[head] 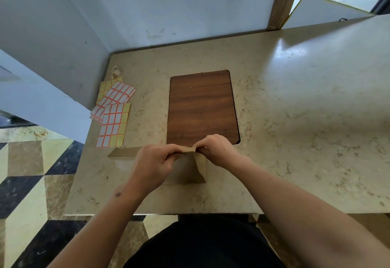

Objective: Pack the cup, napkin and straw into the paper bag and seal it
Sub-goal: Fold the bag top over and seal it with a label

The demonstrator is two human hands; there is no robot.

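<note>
Both hands pinch the top edge of the paper bag (185,170), left hand (154,162) and right hand (217,149) meeting fingertip to fingertip above the counter (295,120). Just beyond the grip lies a wooden board (201,107); sticker sheets (114,111) lie farther left.

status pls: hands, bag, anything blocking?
Left hand and right hand both pinching top edge of paper bag. Bag on counter, not sealed. Label sheets off left, clear. Cup, napkin, straw not visible.
</note>
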